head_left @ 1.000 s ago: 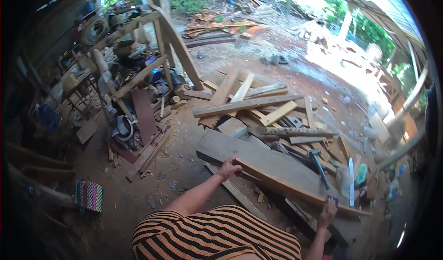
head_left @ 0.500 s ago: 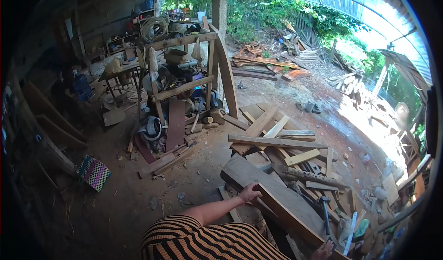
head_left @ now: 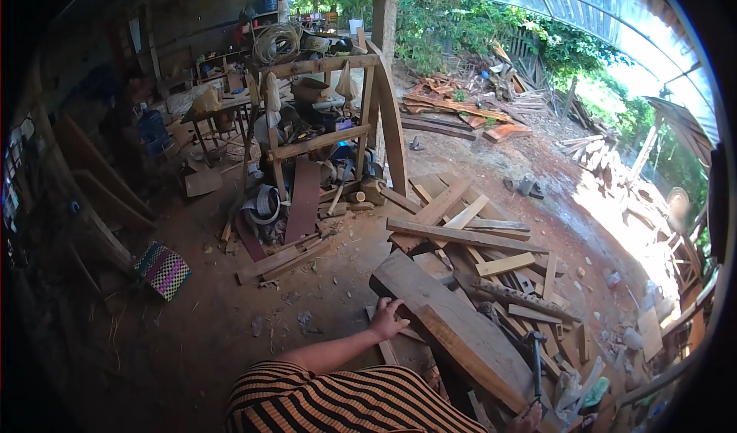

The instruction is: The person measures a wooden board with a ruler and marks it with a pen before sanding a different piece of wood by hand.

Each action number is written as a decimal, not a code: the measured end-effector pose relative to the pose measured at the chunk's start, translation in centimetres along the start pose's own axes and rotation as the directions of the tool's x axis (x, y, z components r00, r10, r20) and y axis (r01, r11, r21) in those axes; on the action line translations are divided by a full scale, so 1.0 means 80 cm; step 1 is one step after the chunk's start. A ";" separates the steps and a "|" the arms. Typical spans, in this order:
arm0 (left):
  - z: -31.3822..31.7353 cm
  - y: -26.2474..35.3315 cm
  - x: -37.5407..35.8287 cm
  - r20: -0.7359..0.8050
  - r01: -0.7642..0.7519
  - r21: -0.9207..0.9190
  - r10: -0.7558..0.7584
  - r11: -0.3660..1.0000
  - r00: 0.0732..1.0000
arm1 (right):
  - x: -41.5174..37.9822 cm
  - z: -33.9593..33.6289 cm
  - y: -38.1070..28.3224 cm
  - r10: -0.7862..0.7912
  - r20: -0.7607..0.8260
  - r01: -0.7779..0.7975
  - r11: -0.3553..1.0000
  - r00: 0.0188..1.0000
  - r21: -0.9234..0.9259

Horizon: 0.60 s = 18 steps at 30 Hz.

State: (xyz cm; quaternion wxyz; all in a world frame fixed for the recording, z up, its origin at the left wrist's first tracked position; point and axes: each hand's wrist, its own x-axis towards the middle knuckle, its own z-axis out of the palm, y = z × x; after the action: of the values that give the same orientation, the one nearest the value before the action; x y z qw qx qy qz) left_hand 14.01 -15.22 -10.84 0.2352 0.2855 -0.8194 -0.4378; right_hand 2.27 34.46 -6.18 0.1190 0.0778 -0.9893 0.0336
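A long wooden board (head_left: 464, 352) lies along the near side of a thick, grey-brown timber slab (head_left: 453, 302). My left hand (head_left: 389, 320) is at the slab's near edge, just left of the board's far end. Its fingers are loosely bent and apart, with nothing seen in them. At the bottom edge of the view, my right hand (head_left: 526, 418) is at the board's near end with its fingers against the wood; part of this hand is cut off. A hammer (head_left: 537, 356) with a dark handle rests on the slab's right side, close to my right hand.
Loose wood offcuts (head_left: 491, 241) are piled beyond and right of the slab. A cluttered wooden rack (head_left: 318, 149) stands at the back left. A checkered woven bag (head_left: 163, 270) is on the dirt floor. Stacked planks (head_left: 461, 107) lie farther off.
My left hand has come off the board's far end and moved left to the slab's edge. My right hand stays by the near end. The view has shifted slightly.
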 end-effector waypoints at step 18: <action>0.119 -0.243 -0.493 0.552 0.906 0.048 -0.767 0.421 0.327 | 0.086 0.039 0.060 -0.835 -0.353 0.770 0.536 0.422 -0.346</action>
State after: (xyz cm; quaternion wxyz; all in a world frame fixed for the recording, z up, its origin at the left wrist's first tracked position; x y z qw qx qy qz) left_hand 41.71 8.08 -37.57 -0.2096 0.5122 -0.5102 -0.6583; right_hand -5.80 37.94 -7.82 0.3658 0.5215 -0.7673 -0.0739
